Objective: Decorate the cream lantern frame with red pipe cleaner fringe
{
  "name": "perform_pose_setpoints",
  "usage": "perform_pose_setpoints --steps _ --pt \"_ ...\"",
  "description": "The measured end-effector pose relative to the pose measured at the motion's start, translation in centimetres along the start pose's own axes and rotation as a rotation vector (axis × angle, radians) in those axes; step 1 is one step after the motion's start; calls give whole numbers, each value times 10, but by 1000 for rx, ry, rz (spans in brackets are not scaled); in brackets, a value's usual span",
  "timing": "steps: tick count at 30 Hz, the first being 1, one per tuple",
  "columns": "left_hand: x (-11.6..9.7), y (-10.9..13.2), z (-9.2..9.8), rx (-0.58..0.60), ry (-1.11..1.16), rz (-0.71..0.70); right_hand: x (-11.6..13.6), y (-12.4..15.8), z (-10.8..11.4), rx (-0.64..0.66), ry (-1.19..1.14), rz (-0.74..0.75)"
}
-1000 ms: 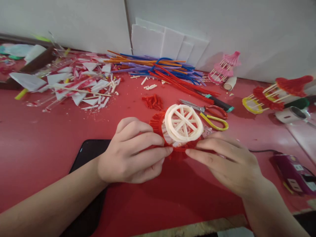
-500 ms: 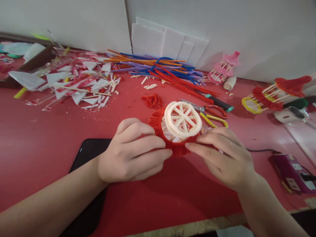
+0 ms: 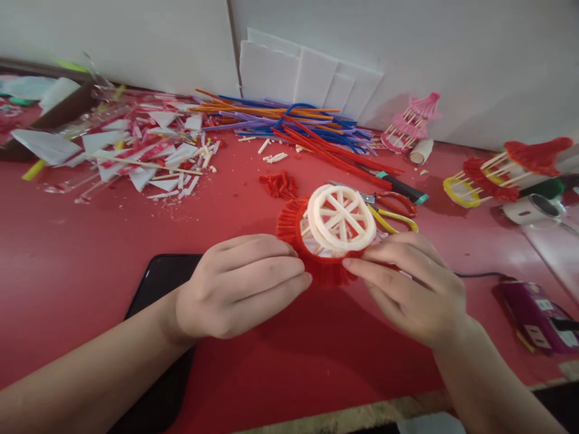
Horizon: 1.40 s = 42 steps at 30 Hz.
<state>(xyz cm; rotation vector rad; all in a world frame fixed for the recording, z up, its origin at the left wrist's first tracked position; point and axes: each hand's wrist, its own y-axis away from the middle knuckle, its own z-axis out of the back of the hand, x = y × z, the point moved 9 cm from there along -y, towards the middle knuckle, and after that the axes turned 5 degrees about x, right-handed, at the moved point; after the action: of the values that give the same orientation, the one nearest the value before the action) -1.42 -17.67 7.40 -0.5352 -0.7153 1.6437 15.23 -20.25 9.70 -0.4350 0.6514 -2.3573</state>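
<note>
Between my hands is a small handmade pipe-cleaner model, with a red fuzzy pleated ring point(image 3: 289, 226) around a cream spoked wheel point(image 3: 341, 218). My left hand point(image 3: 246, 286) has its fingers closed on the ring's near left edge. On the near right edge, my right hand point(image 3: 409, 283) pinches the same red ring between thumb and fingers. Pale sticks show inside the ring, under the wheel; the model's underside is hidden. Just behind it lie short red cut pieces point(image 3: 279, 184) and red-handled scissors point(image 3: 395, 204).
Pipe cleaners point(image 3: 275, 117) in several colours lie along the wall. Paper and stick scraps point(image 3: 158, 144) cover the back left. A pink tiered model point(image 3: 409, 123) and a red tiered one point(image 3: 493, 178) stand right. A black phone-like slab point(image 3: 160, 337) lies under my left forearm; a purple power strip point(image 3: 538, 316) sits right.
The model has shifted slightly right and tilted, showing more of the red ring on its left. My left fingers have straightened a little along its edge; my right hand keeps its pinch.
</note>
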Motion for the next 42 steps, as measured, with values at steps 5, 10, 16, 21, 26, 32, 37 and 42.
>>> perform_pose_setpoints --steps 5,10,16,21,26,32,37,42 --pt "2 4 -1 0 -1 -5 3 1 -2 33 -5 45" --pt "3 3 -1 13 2 -25 3 2 -5 58 -30 60" --pt "4 7 -3 22 14 -28 4 0 -6 58 6 54" --pt "5 5 -4 28 19 -24 7 -1 -6 47 47 46" --pt "4 -12 -2 72 33 -4 7 -1 -7 53 34 37" --pt "-2 -19 0 111 -55 43 2 0 -10 62 -41 -2" --pt "-4 -22 -6 96 -105 54 -4 2 -14 86 -115 -98" --pt "-4 -25 -1 35 -125 55 5 -1 -15 65 -112 -92"
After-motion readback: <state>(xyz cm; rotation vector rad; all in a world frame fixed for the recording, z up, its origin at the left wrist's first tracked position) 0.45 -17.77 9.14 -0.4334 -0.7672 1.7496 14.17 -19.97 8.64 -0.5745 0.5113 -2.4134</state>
